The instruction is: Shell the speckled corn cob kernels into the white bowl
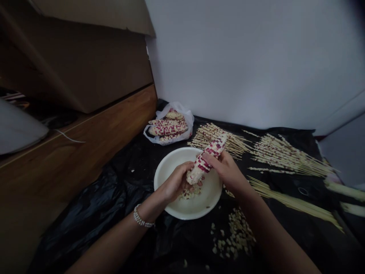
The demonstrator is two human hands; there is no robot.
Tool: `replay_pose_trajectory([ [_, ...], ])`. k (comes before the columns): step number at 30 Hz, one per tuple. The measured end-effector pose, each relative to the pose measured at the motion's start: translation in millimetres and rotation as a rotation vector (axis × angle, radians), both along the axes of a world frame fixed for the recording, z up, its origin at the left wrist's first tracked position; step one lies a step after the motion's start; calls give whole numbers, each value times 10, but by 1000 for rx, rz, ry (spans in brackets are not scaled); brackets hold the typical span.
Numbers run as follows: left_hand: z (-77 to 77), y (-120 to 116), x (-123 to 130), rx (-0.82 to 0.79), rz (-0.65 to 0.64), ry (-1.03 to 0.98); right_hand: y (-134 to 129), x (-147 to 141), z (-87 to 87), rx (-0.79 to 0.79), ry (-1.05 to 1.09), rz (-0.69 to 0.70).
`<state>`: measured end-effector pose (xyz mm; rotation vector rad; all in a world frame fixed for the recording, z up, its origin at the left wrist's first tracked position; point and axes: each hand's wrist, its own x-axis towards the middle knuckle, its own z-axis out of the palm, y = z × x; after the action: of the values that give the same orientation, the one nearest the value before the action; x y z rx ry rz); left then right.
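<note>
A corn cob with white and dark red kernels is held tilted above a white bowl. My right hand grips its upper part, the thumb lying across the kernels. Around the lower end, where the cob looks partly stripped, my left hand is closed; some of its fingers are hidden behind the cob. Loose kernels lie in the bowl under my left hand.
A plastic bag of cobs stands behind the bowl. Kernel-threaded sticks and bare sticks lie at the right. Scattered kernels rest on black plastic sheeting. A wooden board borders the left, below a cardboard box.
</note>
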<state>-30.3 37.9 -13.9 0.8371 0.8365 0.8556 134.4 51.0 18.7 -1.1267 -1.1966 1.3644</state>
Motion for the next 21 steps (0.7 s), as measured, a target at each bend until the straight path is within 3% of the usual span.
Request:
replay_pose_trajectory([
  [7,23,-29,6,19,-7,59,12,-27,-133,144,-106,-5],
  [16,27,-42,20,-11,-12,12,7,-7,-68,77,-78,4],
  [21,-21,-39,23,13,1,70,29,-28,-171,151,-163,-9],
])
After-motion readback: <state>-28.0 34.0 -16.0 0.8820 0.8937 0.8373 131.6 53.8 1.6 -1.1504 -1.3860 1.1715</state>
